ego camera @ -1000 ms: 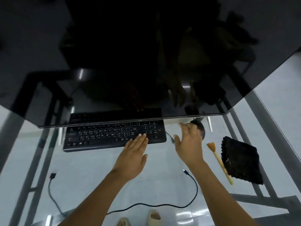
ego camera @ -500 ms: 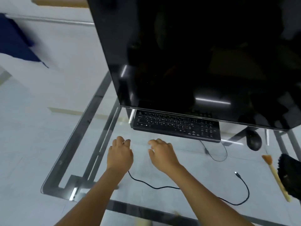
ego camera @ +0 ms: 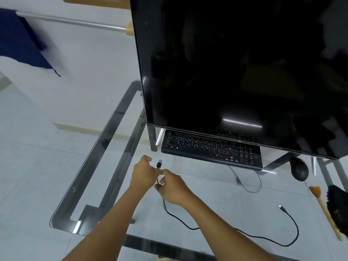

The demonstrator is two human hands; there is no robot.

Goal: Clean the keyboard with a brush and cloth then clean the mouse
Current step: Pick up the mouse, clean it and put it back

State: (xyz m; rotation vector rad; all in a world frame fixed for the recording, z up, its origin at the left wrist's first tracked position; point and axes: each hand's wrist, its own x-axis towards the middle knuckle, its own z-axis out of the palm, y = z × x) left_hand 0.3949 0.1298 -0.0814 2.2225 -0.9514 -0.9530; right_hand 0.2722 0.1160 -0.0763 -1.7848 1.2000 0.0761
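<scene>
Both hands meet over the glass table (ego camera: 105, 147): the left hand (ego camera: 144, 175) and right hand (ego camera: 174, 187) pinch the plug end of a thin black cable (ego camera: 263, 239). The black keyboard (ego camera: 211, 149) lies under the dark monitor (ego camera: 235, 72); the black mouse (ego camera: 299, 171), tan-bristled wooden brush (ego camera: 326, 213) and black cloth (ego camera: 339, 208) lie to the right.

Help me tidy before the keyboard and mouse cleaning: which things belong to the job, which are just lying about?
For the job:
keyboard
mouse
brush
black cloth

Lying about:
monitor
loose black cable, one plug held by left hand and right hand
blue fabric
</scene>
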